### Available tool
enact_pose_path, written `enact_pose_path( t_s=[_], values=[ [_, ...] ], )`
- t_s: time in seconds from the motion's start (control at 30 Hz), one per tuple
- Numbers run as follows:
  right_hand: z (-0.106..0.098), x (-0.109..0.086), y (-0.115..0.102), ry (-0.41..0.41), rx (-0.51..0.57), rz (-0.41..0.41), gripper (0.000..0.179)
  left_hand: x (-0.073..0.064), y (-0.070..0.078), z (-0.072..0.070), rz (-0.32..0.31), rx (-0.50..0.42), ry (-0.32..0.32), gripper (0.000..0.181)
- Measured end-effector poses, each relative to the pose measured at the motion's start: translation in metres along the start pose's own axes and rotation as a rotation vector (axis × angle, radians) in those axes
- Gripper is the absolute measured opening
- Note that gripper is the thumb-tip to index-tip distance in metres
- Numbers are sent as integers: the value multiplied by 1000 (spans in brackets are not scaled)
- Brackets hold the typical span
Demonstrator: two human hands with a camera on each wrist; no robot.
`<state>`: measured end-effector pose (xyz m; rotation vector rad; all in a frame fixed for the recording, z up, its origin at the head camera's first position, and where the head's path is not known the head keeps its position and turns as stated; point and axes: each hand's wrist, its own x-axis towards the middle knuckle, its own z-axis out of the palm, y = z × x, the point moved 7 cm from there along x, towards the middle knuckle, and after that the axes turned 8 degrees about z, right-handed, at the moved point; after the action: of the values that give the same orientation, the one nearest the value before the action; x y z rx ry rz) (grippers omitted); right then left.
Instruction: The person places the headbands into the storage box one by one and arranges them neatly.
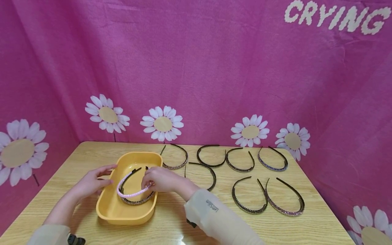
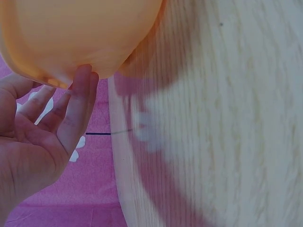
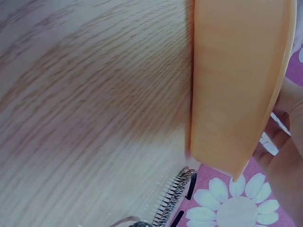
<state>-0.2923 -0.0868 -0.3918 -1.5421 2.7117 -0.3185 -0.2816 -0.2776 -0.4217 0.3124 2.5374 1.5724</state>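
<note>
The tub (image 1: 114, 204) is yellow-orange, one headband (image 1: 133, 195) pale pink, the table (image 1: 171, 217) tan wood-grain, the cloth backdrop (image 1: 199, 68) magenta with white, beige-centred daisies (image 1: 163, 124).

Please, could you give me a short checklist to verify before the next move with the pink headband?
1. Basin upright, open side up: ok.
2. Left hand at the basin's side: ok.
3. Right hand holding the pink headband within the basin's outline: ok.
4. No other headband below it: not ok; a dark headband lies there in the basin.
5. Pink and dark headbands not touching: cannot tell; they overlap in the head view.
6. Right forearm clear of the nearest table headband: cannot tell; it hides part of it.
</note>
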Motion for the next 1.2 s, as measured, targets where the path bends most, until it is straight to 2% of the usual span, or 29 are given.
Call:
enact_pose_path(
  t_s=[0.17,0.3,0.53,0.9,1.2],
  values=[
    [4,6,0,-54,-7,44,7,1,-1,0,-2,-2,-3,61],
    [5,7,1,-87,-32,74,13,1,-1,-1,1,0,-4,61],
    [5,6,1,-117,-11,78,14,1,-1,-1,6,27,-2,61],
    [-6,-2,4,-71,50,64,18,2,-1,0,8,23,5,61],
    [-28,-17,3,-25,108,13,21,2,-3,0,3,32,9,61]
  ],
)
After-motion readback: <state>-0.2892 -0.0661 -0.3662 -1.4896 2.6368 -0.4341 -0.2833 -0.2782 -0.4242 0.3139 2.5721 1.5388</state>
